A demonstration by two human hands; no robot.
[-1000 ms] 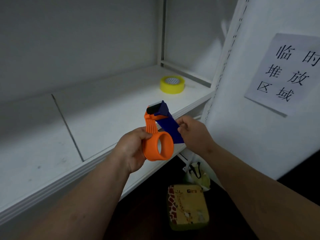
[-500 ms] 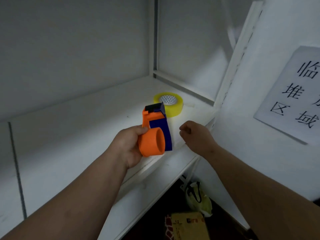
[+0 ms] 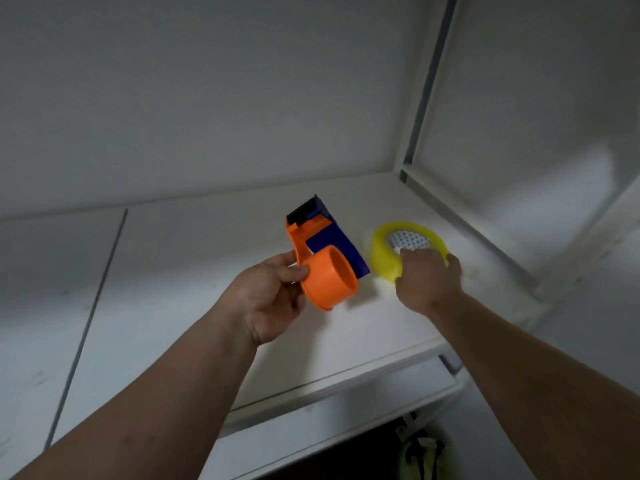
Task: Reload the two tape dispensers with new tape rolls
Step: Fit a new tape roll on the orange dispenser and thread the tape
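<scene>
Orange dispenser [image 3: 323, 261] gripped, left hand [image 3: 273, 299] | right hand [image 3: 427, 282] grasps yellow roll [image 3: 384, 251] | white shelf [image 3: 173, 289]

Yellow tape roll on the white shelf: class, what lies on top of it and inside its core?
The right hand grips the yellow tape roll from above. Inside shows a white patterned cardboard core. The hand covers the roll's near rim and part of the core.

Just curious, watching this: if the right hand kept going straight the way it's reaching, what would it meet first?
The yellow tape roll on the white shelf. The right hand already seems to be on its near rim, fingers curling over it, though exact contact is hard to judge. Beyond the roll stands the shelf's side frame.
</scene>
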